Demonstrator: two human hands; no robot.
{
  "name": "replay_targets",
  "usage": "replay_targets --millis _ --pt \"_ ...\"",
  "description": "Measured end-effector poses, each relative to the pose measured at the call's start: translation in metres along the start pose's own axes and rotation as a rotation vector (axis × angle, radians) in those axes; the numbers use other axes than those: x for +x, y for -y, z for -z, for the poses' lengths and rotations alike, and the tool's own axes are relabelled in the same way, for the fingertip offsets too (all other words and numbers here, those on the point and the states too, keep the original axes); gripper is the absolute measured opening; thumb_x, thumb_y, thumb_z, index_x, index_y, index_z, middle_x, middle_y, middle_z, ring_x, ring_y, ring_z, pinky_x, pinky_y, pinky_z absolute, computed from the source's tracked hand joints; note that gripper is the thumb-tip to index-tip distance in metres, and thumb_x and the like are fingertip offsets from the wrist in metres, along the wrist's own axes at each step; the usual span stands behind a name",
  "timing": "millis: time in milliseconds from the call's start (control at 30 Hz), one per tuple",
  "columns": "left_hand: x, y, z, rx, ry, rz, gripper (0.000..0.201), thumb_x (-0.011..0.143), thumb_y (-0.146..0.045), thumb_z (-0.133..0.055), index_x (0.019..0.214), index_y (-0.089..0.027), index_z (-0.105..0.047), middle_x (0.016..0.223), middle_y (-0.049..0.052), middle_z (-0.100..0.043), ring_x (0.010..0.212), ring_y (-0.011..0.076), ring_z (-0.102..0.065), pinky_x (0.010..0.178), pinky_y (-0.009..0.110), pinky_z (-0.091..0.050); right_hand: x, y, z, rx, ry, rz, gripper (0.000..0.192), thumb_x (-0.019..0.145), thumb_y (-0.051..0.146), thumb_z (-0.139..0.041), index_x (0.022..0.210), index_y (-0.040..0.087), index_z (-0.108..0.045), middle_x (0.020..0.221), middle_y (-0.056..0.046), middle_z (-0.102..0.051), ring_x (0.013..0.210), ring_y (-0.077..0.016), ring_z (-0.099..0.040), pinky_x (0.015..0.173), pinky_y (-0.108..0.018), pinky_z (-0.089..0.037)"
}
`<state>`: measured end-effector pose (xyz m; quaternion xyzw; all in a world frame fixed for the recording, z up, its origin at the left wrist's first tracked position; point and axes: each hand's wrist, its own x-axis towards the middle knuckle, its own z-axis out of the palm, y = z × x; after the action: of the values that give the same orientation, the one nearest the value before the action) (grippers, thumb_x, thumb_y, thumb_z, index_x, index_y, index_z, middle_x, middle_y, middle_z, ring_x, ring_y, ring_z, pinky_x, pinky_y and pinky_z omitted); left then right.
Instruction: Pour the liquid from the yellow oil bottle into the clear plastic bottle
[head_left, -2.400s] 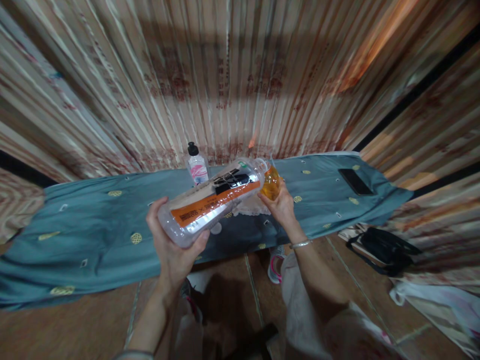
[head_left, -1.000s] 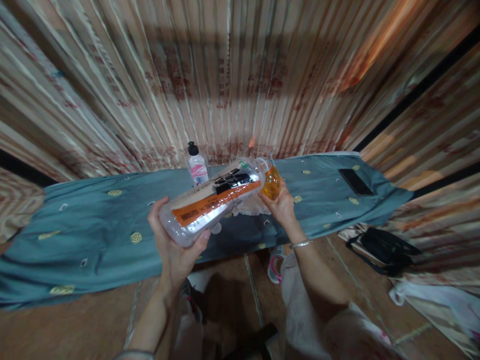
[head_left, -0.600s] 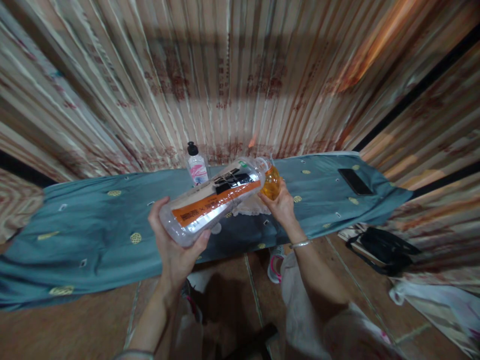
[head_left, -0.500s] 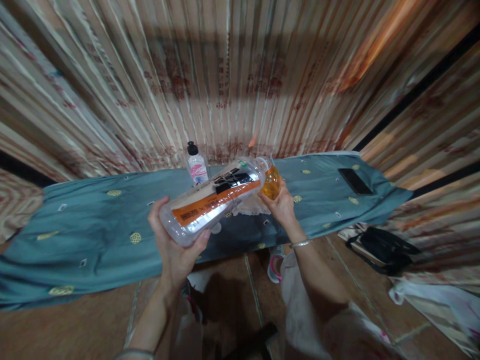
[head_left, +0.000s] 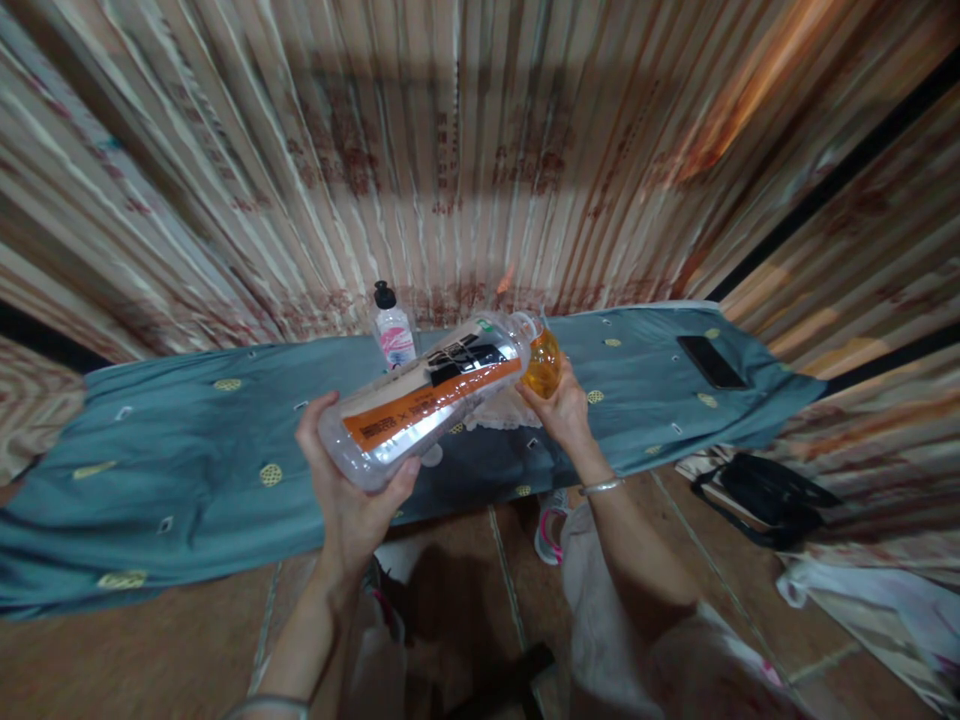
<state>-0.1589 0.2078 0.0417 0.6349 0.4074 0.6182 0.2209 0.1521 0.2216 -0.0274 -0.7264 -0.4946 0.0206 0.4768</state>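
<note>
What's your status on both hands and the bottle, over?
Left hand grips the base of the big clear bottle, tipped mouth-down. Right hand holds the glass of amber liquid at its mouth. Small pump bottle stands behind, clear of both.

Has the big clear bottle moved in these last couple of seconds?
No. The big bottle stays tilted, its mouth at the amber cup, just right of the pump bottle.

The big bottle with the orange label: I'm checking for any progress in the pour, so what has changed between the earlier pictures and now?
Almost nothing. The left hand still grips the base of the tilted bottle, its mouth at the glass of amber liquid that the right hand still holds. The level shows no clear rise. The pump bottle and phone stay put on the blue cloth.
</note>
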Motion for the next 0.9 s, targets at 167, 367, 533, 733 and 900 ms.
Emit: replay_targets --millis 167,367,533,733,900 --pt "0.0000 0.0018 -0.0003 0.009 0.006 -0.015 0.089 0.070 -0.058 -0.091 0.145 -0.027 -0.052 0.129 0.012 -0.060 0.114 0.0340 -0.065 0.105 0.055 -0.056 0.0005 0.0026 0.0009 0.003 0.000 -0.006 0.081 0.081 0.062 -0.081 0.142 0.014 -0.058 0.132 -0.022 -0.076 0.119 -0.0407 -0.076 0.101 -0.055 -0.063" --pt "-0.0003 0.0024 -0.0007 -0.011 0.004 -0.006 0.090 0.069 -0.056 -0.091 0.145 -0.028 -0.052 0.128 0.011 -0.060 0.113 0.0328 -0.064 0.104 0.053 -0.056 -0.0002 0.0036 0.0014 0.021 0.007 -0.016 0.079 0.081 0.062 -0.081 0.142 0.016 -0.058 0.130 -0.020 -0.077 0.118 -0.0392 -0.076 0.101 -0.054 -0.063" --pt "-0.0003 0.0027 0.0004 0.005 0.012 -0.020 0.089 0.070 -0.055 -0.091 0.145 -0.028 -0.052 0.130 0.011 -0.059 0.115 0.0330 -0.064 0.106 0.054 -0.055 0.0001 0.0041 0.0013 0.009 0.012 -0.035 0.082 0.080 0.063 -0.081 0.143 0.015 -0.057 0.132 -0.022 -0.077 0.119 -0.0400 -0.076 0.103 -0.054 -0.062" --pt "-0.0002 0.0003 0.0004 -0.009 0.011 0.014 0.089 0.070 -0.056 -0.091 0.144 -0.029 -0.052 0.130 0.012 -0.059 0.115 0.0344 -0.064 0.108 0.057 -0.054 0.0005 0.0043 0.0011 0.006 0.015 -0.035 0.084 0.080 0.062 -0.082 0.144 0.014 -0.057 0.135 -0.024 -0.075 0.121 -0.0404 -0.075 0.105 -0.055 -0.061" --pt "0.0001 -0.0013 -0.0008 -0.016 0.011 0.026 0.090 0.068 -0.057 -0.091 0.143 -0.028 -0.051 0.132 0.013 -0.057 0.119 0.0362 -0.063 0.111 0.060 -0.053 0.0000 0.0016 0.0004 0.020 0.011 -0.020 0.085 0.082 0.066 -0.080 0.145 0.015 -0.056 0.136 -0.023 -0.075 0.123 -0.0402 -0.074 0.105 -0.055 -0.060"
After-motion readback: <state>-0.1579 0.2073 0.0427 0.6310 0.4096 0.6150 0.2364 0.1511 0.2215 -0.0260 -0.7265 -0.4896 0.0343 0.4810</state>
